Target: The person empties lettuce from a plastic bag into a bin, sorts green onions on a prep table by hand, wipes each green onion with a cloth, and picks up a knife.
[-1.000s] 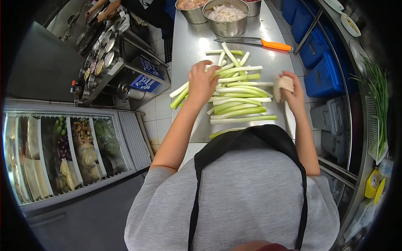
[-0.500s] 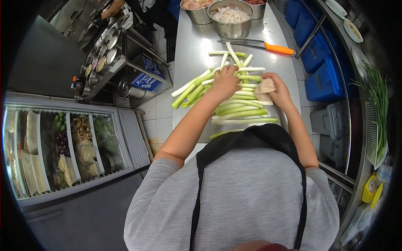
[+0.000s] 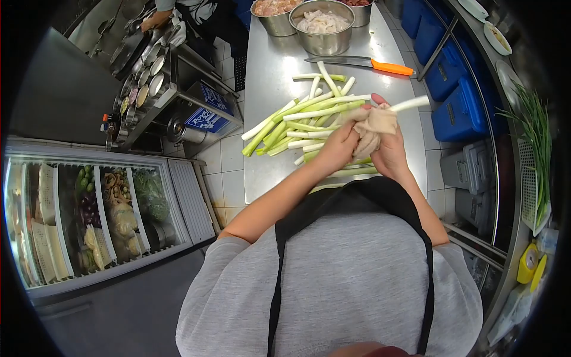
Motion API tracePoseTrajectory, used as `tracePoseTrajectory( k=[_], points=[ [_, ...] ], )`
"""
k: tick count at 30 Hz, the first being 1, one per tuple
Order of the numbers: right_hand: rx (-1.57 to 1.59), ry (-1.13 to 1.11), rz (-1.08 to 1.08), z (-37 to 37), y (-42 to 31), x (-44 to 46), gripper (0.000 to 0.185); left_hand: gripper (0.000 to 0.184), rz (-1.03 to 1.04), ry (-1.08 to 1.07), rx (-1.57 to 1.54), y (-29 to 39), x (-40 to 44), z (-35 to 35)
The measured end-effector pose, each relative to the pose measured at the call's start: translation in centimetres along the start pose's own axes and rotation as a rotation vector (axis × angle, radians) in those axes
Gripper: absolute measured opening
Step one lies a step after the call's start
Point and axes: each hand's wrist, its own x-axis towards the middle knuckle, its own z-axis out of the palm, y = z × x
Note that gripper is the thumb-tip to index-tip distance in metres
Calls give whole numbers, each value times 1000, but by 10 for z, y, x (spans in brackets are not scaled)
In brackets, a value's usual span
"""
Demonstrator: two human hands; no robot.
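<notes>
My left hand is closed on a leek stalk, whose white end sticks out to the right past my hands. A crumpled beige cloth is wrapped around part of this stalk, and my right hand is closed on the cloth. The stalk's middle is hidden by the cloth and fingers. Under and left of my hands, several trimmed white-and-green leek stalks lie in a loose, crossing pile on the steel table.
A knife with an orange handle lies beyond the pile. Behind it stand steel pots, the nearest with pale pieces inside. Blue bins line the right, an open glass-topped fridge the left. Another person's hand is at the back left.
My left hand has picked a leek stalk out of the pile and brought it right to my right hand. The cloth, previously bunched in my right hand, is now around the stalk.
</notes>
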Motion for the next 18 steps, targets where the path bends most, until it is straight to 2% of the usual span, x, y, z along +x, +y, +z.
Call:
tracePoseTrajectory(
  k=[2, 4, 5, 8, 9, 10, 11, 13, 15, 16, 17, 18],
  points=[
    [-106, 122, -52, 11, -2, -7, 39, 36, -45, 31, -11, -5, -4, 1],
    [-84, 174, -41, 13, -11, -12, 39, 35, -151, -138, -66, -2, -12, -1],
    [-58, 233, -28, 10, -13, -13, 41, 35, -148, -118, -74, 2, -18, -1],
    [95, 130, -162, -37, -53, -2, 39, 35, -109, -109, -81, 15, -39, 5],
    [51, 266, -244, -43, -69, -1, 36, 35, -107, -102, -81, 10, -40, -2],
    [162, 78, -351, -75, -90, 2, 31, 35, -1, -50, 52, -3, -39, -12],
    [59, 66, -422, -101, -119, 2, 29, 35, 104, 1, 182, -15, -38, -21],
    [67, 131, -527, -134, -153, 2, 27, 34, 91, 95, 223, -23, -31, -33],
    [-16, -38, -444, -98, -141, -5, 30, 32, 346, 335, 681, -15, -24, -38],
    [-19, -1, -408, -93, -126, -2, 32, 32, 172, 300, 740, -4, -19, -39],
    [-24, 36, -373, -88, -111, 2, 34, 32, 169, 302, 739, -7, -14, -45],
    [-145, 282, -360, -63, -98, 3, 35, 33, 277, 367, 915, -14, -7, -51]
  ],
)
